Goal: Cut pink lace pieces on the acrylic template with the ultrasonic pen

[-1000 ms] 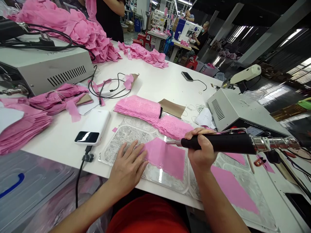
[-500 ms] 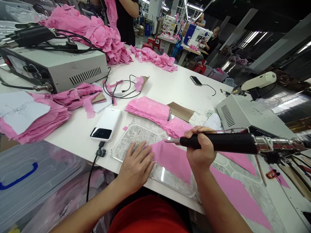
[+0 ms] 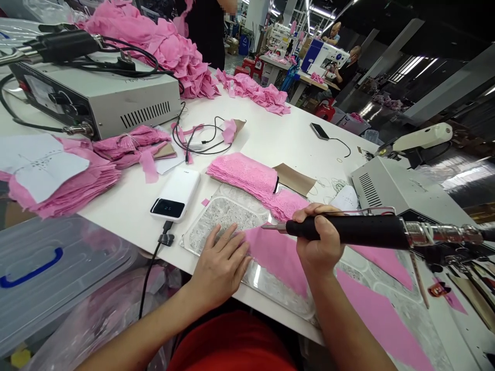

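My right hand (image 3: 319, 238) is wrapped round a black electric handpiece (image 3: 356, 230) with a slim metal tip. The tip points left, at the upper edge of a pink fabric piece (image 3: 276, 257) lying on a clear mottled board (image 3: 228, 212). Whether it touches the fabric I cannot tell. My left hand (image 3: 222, 265) lies flat with fingers spread, its fingertips on the board and the fabric's left corner. Just above the fabric lies a stack of pink lace-patterned pieces (image 3: 243, 175) with a dark clip at its right end.
Left of the board lies a white power bank (image 3: 176, 195) with a cable. A grey control box (image 3: 127, 103) stands at the back left, another grey box (image 3: 402, 188) at the right. More pink pieces (image 3: 381, 314) lie right of my forearm. A phone (image 3: 319, 131) is farther back.
The view has shifted slightly, so the table's things sit a little farther right. Both hands keep nearly the same places, and the handpiece's tip stays at the fabric's upper edge.
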{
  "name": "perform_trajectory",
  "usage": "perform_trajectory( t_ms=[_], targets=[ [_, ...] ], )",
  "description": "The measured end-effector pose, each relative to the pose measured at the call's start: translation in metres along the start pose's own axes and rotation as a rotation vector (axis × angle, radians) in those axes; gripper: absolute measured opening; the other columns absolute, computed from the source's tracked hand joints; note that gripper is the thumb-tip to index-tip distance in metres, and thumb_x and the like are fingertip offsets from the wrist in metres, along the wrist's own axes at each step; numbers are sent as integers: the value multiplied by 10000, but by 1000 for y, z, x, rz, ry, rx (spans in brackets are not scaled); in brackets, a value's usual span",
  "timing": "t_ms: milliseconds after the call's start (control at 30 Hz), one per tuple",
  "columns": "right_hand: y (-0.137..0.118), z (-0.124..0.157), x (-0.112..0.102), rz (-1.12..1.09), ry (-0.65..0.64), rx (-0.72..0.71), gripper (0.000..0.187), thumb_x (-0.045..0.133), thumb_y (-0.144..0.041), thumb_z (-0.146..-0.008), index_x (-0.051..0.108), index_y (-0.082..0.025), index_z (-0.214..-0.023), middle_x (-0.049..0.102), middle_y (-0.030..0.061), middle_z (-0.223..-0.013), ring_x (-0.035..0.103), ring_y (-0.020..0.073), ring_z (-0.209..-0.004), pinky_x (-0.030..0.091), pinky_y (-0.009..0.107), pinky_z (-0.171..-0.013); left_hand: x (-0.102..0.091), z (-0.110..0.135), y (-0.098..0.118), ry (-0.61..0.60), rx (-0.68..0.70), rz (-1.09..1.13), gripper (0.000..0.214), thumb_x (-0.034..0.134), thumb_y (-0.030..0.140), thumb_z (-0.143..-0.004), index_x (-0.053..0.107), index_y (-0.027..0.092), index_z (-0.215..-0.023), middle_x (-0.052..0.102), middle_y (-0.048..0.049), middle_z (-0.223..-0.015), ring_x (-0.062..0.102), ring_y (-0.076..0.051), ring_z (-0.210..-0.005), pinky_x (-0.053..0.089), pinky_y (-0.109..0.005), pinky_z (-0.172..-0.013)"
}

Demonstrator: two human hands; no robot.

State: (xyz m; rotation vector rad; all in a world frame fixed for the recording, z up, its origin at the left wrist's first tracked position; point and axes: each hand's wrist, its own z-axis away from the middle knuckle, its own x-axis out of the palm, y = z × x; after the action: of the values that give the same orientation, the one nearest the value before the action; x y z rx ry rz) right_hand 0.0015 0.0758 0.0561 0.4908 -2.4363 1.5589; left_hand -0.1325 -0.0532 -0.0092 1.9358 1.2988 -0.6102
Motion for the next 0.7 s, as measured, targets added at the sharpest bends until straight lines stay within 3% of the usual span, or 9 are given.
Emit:
perform_trajectory(
  t_ms=[700],
  targets=[
    [0,5,5,-25,-39,30,66,598,-232,-691,570,-202,-743,542,-32,-740,555,101,-560,496,307,-572,-3,1,2,68,4,-1,161,559,141,-884,687,153,-982,714,-84,-1070,589,-280,-1184,380,-498,-1077]
  ],
)
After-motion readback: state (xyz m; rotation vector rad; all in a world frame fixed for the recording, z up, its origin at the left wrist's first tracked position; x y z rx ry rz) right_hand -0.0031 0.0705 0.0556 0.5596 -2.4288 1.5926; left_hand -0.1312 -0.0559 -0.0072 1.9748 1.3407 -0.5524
